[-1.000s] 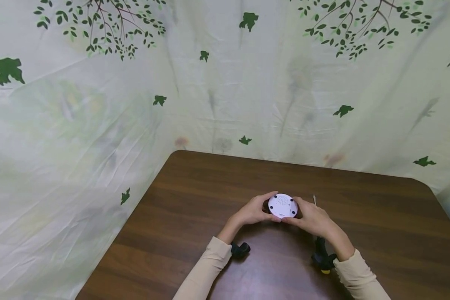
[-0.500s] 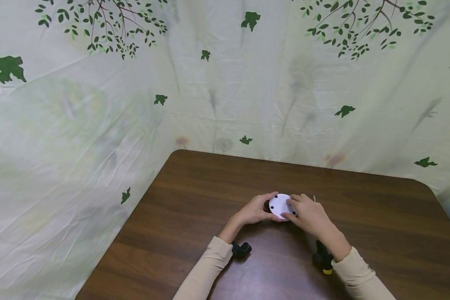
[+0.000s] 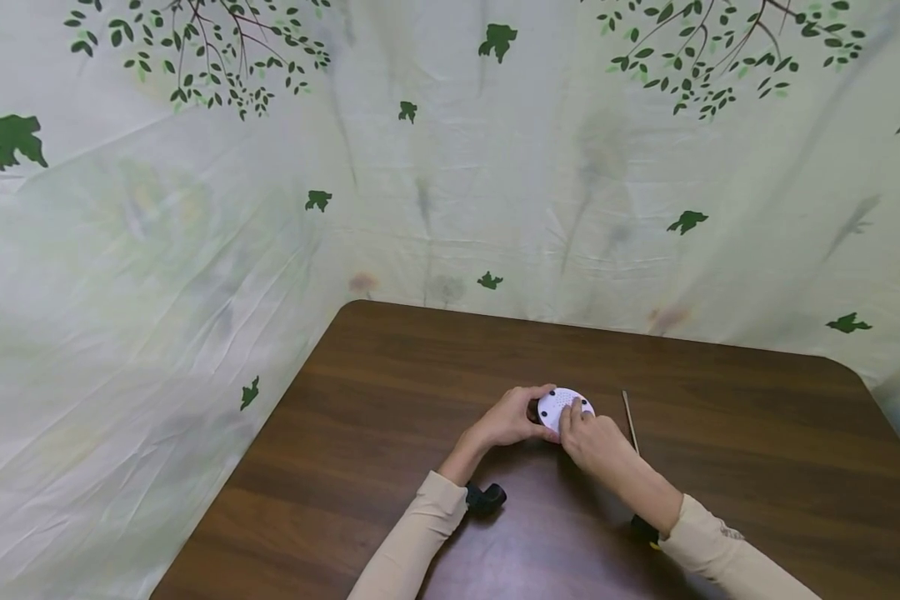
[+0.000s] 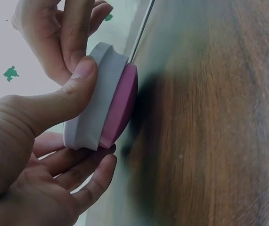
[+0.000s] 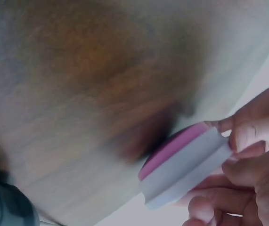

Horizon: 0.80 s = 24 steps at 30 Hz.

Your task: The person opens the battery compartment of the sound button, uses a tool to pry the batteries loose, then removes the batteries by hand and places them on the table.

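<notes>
- L hand (image 3: 508,418) grips the round device (image 3: 552,412) by its edge: thumb on one side of the rim, fingers on the opp. side, per L wrist cam.
- Device is btwn both hands, over the counter (image 3: 420,358), approx. mid-width & toward the person. White face (image 4: 96,106) is up toward head cam, w/ small holes & black dots; pink side (image 4: 121,110) faces the counter. Can't tell if it touches down.
- R hand (image 3: 602,444) has bent fingers touching the white face; can't tell if they pinch anything there.
- Thin metal rod (image 3: 630,422) lies on the counter just R of R hand, lower end hidden by the forearm.
- Dark item (image 3: 642,527) w/ a yellow bit (image 3: 654,546) is mostly hidden by R forearm; ID unclear.
- Black item (image 3: 490,500) is next to L cuff, partly hidden; can't ID.
- Both sleeves (image 3: 408,533) are beige.
- Bkgd: pale cloth (image 3: 450,192) w/ green leaf & branch prints, behind & L of the counter.
</notes>
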Each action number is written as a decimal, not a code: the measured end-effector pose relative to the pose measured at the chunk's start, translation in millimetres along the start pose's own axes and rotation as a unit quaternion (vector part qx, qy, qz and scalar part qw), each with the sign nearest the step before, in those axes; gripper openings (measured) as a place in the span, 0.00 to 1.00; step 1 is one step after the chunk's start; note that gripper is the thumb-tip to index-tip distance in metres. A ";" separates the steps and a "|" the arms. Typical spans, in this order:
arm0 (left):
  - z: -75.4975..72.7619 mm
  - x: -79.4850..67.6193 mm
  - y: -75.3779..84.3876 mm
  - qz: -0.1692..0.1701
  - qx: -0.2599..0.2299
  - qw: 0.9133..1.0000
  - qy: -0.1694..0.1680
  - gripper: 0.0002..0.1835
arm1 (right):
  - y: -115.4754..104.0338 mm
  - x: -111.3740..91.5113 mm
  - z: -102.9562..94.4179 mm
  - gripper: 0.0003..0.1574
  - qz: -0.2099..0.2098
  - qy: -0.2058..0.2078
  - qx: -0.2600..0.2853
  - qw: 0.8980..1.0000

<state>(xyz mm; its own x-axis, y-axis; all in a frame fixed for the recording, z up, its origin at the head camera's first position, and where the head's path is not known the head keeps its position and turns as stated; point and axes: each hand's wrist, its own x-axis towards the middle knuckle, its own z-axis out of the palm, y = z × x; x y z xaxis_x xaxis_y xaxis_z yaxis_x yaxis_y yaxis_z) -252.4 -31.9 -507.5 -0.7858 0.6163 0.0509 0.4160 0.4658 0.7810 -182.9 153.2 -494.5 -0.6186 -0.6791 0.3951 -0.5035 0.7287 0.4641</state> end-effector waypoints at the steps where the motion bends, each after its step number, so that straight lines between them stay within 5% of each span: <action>1: 0.2 -0.2 -0.3 -0.003 -0.004 1.000 0.002 0.44 | -0.9 0.2 -0.4 0.17 -0.001 -0.001 -0.006 1.000; 8: 2.5 -0.2 -2.7 -0.006 -0.047 0.999 0.011 0.44 | -2.1 1.2 -2.4 0.18 -0.004 0.000 -0.017 1.000; 24: 2.1 -1.8 -0.1 -0.017 -0.004 1.000 0.022 0.43 | -11.1 -4.6 -11.2 0.11 0.040 -0.007 0.028 0.999</action>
<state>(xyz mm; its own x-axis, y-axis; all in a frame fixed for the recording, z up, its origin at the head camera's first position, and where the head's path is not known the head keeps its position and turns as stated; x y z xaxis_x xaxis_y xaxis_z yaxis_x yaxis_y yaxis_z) -250.1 -31.7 -509.0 -0.8194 0.5709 0.0513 0.3846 0.4812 0.7877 -167.7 147.2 -492.5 -0.6663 -0.6168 0.4191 -0.4838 0.7852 0.3865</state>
